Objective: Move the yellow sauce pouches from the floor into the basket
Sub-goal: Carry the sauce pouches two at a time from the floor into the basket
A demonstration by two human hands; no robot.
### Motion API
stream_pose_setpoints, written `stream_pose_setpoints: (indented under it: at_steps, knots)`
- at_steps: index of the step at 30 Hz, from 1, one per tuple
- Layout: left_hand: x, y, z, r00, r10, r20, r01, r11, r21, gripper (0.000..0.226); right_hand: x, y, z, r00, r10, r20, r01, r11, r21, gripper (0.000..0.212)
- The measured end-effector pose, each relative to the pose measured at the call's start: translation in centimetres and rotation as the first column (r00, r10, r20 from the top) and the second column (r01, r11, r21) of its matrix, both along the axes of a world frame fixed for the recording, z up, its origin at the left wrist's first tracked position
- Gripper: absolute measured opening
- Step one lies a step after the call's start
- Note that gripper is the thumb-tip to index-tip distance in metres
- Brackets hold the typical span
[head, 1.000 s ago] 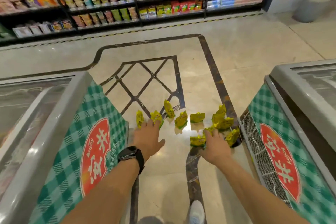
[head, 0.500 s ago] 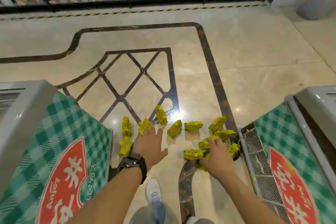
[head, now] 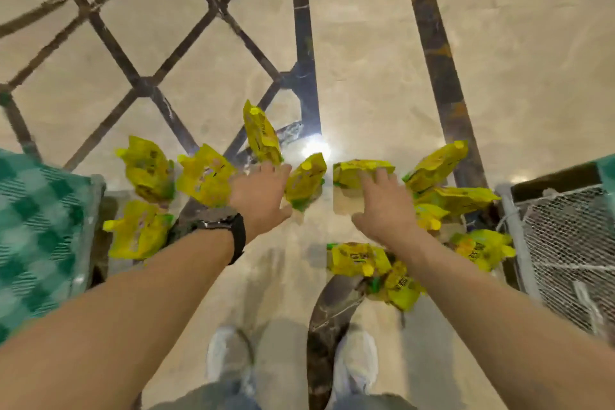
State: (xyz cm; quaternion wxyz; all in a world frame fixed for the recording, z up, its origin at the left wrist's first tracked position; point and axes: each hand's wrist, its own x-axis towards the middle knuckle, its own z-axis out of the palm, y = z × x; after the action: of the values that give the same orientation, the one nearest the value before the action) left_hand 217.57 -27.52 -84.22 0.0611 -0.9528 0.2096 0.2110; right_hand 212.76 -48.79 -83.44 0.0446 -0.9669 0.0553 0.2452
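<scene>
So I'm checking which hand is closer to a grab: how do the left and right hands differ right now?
The left hand wears a black watch; the right hand has a bare wrist. The left's fingertips reach the upright pouch, while the right's fingers rest on the flat pouch. Both are spread open, holding nothing.

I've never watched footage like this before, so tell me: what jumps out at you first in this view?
The bright yellow sauce pouches scattered across the glossy beige floor catch the eye first, about a dozen fanned around the centre. Next come the two bare arms reaching down: the left hand, with a black watch on its wrist, and the right hand, whose fingertips lie on one pouch. Both hands are spread open, with nothing lifted yet.
</scene>
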Motion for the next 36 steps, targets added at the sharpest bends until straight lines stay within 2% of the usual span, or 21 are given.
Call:
stream_pose_setpoints:
  at_steps: [3, 6, 8, 11, 14, 19, 22, 24, 26, 27, 29, 31, 32, 34, 36]
  knots:
    - [2.4, -1.2, -8.7, 0.996, -0.002, 0.089, 0.011, 0.995, -0.096, 0.077, 3.2, -1.5, -8.0, 0.987, 0.11, 0.116, -0.095, 0.987, -0.129, 0.069]
    - [5.1, -1.8, -14.2, 0.977, -0.026, 0.212, 0.07, 0.977, -0.203, 0.072, 6.6, -3.2, -13.2, 0.957, 0.176, 0.232, -0.121, 0.964, -0.235, 0.066]
    - [6.6, -1.9, -16.6, 0.951, -0.069, 0.302, 0.141, 0.964, -0.225, 0.057, 8.5, -4.1, -15.3, 0.957, 0.183, 0.227, -0.118, 0.955, -0.272, 0.058]
    - [7.8, -2.0, -18.3, 0.909, -0.093, 0.406, 0.211, 0.944, -0.255, 0.031, 9.8, -4.5, -16.8, 0.968, 0.165, 0.191, -0.106, 0.952, -0.286, 0.032]
    - [8.8, -1.5, -17.6, 0.924, -0.061, 0.378, 0.178, 0.943, -0.283, 0.034, 9.9, -3.8, -16.7, 0.952, 0.236, 0.193, -0.158, 0.924, -0.349, 0.021]
    - [8.2, -0.4, -15.3, 0.964, 0.033, 0.264, 0.058, 0.943, -0.328, 0.04, 8.4, -4.5, -16.9, 0.931, 0.305, 0.203, -0.212, 0.901, -0.379, 0.022]
    - [7.2, 1.1, -15.5, 0.985, 0.075, 0.157, -0.039, 0.974, -0.222, 0.038, 8.4, -4.4, -17.3, 0.923, 0.315, 0.221, -0.217, 0.9, -0.379, 0.023]
    - [6.9, 2.1, -15.6, 0.974, 0.054, 0.218, -0.024, 0.99, -0.139, 0.039, 8.6, -4.4, -17.5, 0.925, 0.302, 0.229, -0.207, 0.909, -0.361, 0.023]
    - [6.9, 3.2, -15.6, 0.949, 0.035, 0.313, 0.02, 0.985, -0.172, 0.046, 8.8, -4.6, -17.6, 0.927, 0.291, 0.237, -0.202, 0.918, -0.34, 0.025]
    - [6.9, 3.6, -15.6, 0.946, 0.016, 0.325, 0.056, 0.975, -0.214, 0.05, 8.8, -4.7, -17.5, 0.928, 0.288, 0.236, -0.199, 0.92, -0.338, 0.026]
    - [7.0, 4.2, -15.6, 0.932, -0.165, 0.323, 0.248, 0.939, -0.237, 0.046, 8.7, -4.5, -17.1, 0.926, 0.299, 0.229, -0.209, 0.914, -0.347, 0.024]
    - [7.2, 4.7, -15.5, 0.881, -0.367, 0.299, 0.422, 0.894, -0.149, 0.047, 8.7, -4.3, -16.8, 0.915, 0.342, 0.214, -0.248, 0.895, -0.371, 0.021]
    - [7.3, 4.7, -15.5, 0.857, -0.43, 0.284, 0.465, 0.882, -0.069, 0.059, 8.8, -4.2, -16.8, 0.896, 0.391, 0.209, -0.292, 0.876, -0.384, 0.021]
    - [7.3, 4.6, -15.2, 0.804, -0.515, 0.298, 0.526, 0.849, 0.048, 0.074, 8.9, -4.4, -16.9, 0.801, 0.552, 0.23, -0.431, 0.8, -0.418, 0.02]
    - [7.2, 4.4, -15.4, 0.759, -0.562, 0.33, 0.571, 0.817, 0.08, 0.066, 8.6, -4.6, -17.1, 0.669, 0.683, 0.291, -0.552, 0.72, -0.42, 0.023]
